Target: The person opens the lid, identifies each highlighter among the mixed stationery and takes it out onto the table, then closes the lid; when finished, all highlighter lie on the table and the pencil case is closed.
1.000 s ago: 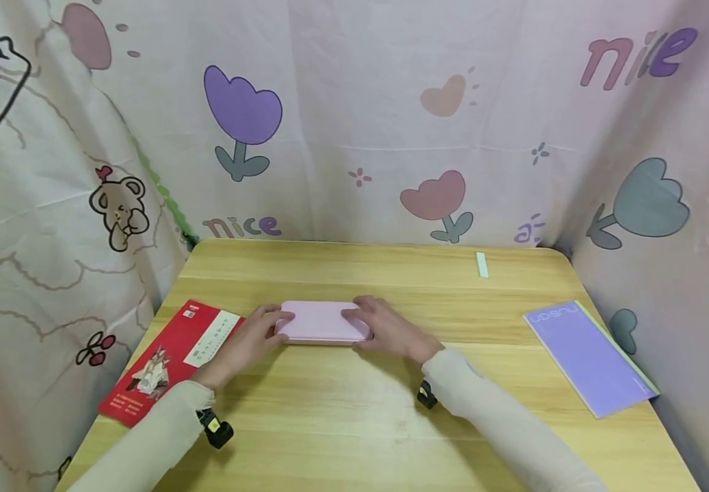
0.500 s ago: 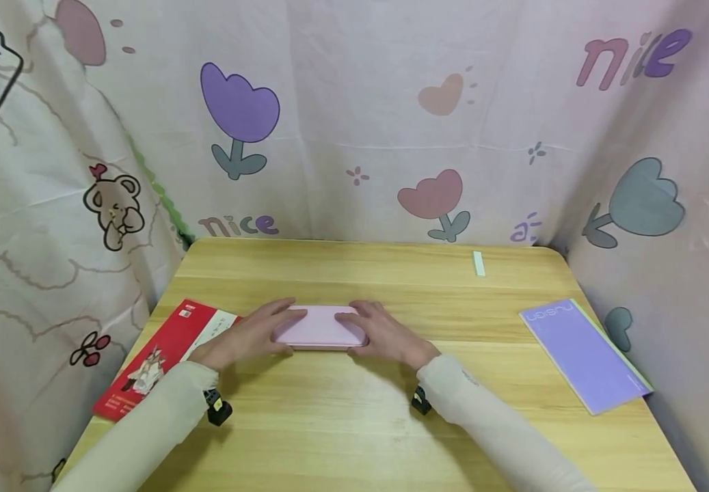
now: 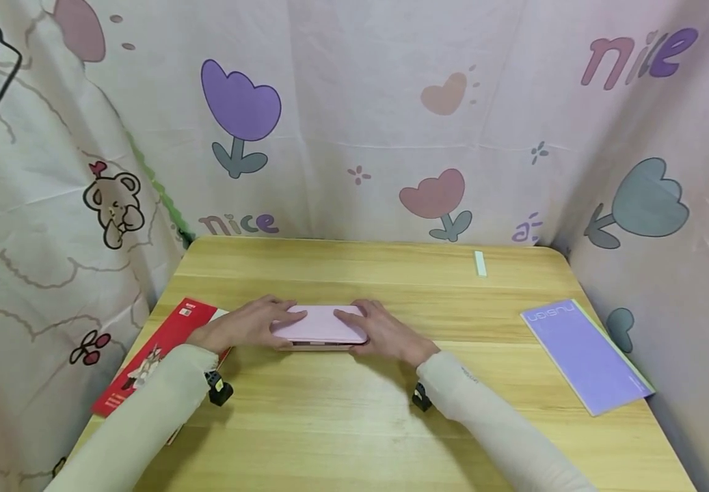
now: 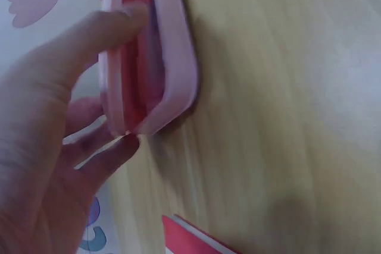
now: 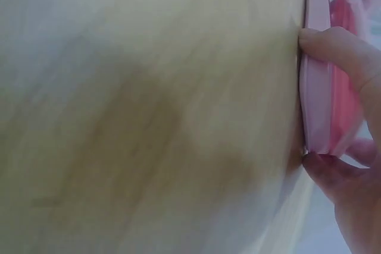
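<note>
A flat pink pencil case [image 3: 319,324] with rounded corners lies near the middle of the table, its lid parted from its base along the near side. Reddish-pink inside [image 4: 141,69] shows through the gap in the left wrist view. My left hand [image 3: 248,324] grips the case's left end, thumb at the lid's parted edge and fingers round the end. At the right end my right hand [image 3: 390,333] holds the case, and in the right wrist view its thumb [image 5: 330,46] presses on the pale pink base. What lies deeper inside is hidden.
A red booklet [image 3: 172,338] lies at the left, partly under my left forearm. To the right is a purple notebook [image 3: 588,359]. Near the back edge sits a small pale strip [image 3: 480,264]. A printed curtain [image 3: 342,116] hangs behind the wooden table [image 3: 354,424].
The lid has risen from the base at the near side, and a dark gap has opened there. My left hand has shifted further over the case's left end. The right hand stays about the same.
</note>
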{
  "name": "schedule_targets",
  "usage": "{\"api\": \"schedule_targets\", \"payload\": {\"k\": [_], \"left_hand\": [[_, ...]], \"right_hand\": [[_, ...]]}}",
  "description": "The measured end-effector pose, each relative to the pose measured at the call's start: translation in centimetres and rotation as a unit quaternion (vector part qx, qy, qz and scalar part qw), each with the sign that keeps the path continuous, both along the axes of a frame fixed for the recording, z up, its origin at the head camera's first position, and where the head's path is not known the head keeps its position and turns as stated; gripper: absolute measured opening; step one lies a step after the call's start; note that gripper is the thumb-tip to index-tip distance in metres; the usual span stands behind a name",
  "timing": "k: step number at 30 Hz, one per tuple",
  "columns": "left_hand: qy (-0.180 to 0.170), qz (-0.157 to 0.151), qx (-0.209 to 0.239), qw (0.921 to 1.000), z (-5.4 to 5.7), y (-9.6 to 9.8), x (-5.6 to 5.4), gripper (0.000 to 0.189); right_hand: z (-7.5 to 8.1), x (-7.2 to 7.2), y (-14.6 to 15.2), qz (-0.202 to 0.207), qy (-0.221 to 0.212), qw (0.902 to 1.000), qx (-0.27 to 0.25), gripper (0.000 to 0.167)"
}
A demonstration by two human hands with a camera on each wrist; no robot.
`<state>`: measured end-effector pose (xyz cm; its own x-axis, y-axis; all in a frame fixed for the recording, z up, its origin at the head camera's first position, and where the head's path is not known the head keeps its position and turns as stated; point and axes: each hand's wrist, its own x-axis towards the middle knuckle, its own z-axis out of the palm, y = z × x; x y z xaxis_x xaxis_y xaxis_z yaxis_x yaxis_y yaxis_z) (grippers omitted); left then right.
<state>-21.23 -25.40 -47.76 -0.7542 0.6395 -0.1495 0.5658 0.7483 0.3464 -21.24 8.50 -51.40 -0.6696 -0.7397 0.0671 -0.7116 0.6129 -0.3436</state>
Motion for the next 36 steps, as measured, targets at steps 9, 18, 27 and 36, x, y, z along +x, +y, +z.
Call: {"api": "schedule_targets", "payload": {"k": [9,18,27,36], "left_hand": [[-0.103,0.088,0.118,0.9837,0.5,-0.9,-1.3,0.064],[-0.1,0.17,0.187,0.9624,0.8,-0.7,-3.1,0.055],[-0.096,0.222,0.236,0.9411,0.5,-0.8,-2.8,0.082],[-0.044,0.166,0.205,0.9636,-0.6,-1.5,-0.6,0.064]], "right_hand": [[-0.1,-0.1,1.8,-0.055,-0.095,0.9886,-0.104,0.091],[0.6,-0.3,4.0,-0.107,-0.047,0.9643,-0.238,0.048],[-0.1,-0.6,2.7,-0.042,-0.084,0.9874,-0.127,0.075],[-0.1,-1.4,2.1,-0.063,-0.101,0.9845,-0.129,0.073]]}}
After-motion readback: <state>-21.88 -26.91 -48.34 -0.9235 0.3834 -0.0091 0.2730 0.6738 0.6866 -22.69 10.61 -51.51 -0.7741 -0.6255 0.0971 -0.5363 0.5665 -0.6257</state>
